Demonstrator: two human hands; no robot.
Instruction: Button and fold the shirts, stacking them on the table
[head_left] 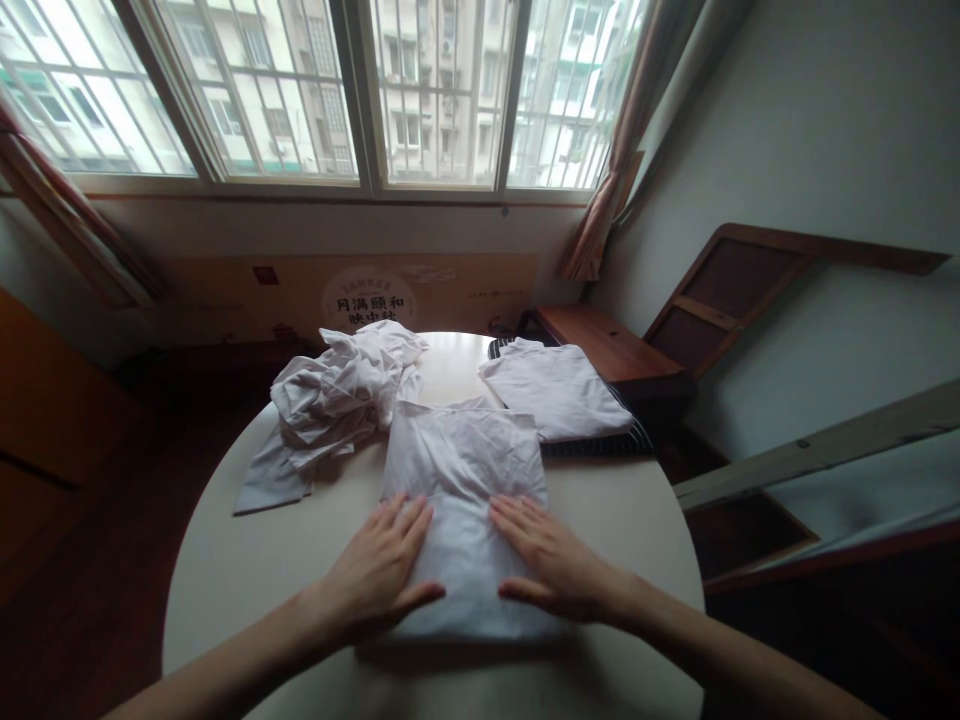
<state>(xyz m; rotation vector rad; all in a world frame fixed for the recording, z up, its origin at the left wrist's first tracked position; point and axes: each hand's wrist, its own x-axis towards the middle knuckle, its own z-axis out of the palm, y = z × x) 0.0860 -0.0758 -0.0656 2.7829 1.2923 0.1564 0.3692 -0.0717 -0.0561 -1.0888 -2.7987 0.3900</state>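
Observation:
A white garment [466, 560], folded into a rough rectangle, lies on the round white table [217, 580] right in front of me. My left hand [386, 565] rests flat on its left side, fingers stretched out and thumb pointing inward. On the right side of the cloth, my right hand [544, 560] lies flat in much the same way. Creases run across the fabric beyond my fingertips. Neither hand grips anything. Whether the cloth is a shirt cannot be told from here.
A crumpled heap of white cloth [337, 395] sits at the table's back left. At the back right, a folded white garment [555, 390] lies on dark striped cloth [637, 437]. Beyond stand a wooden cabinet [600, 340], a barred window [442, 100] and curtains [607, 210].

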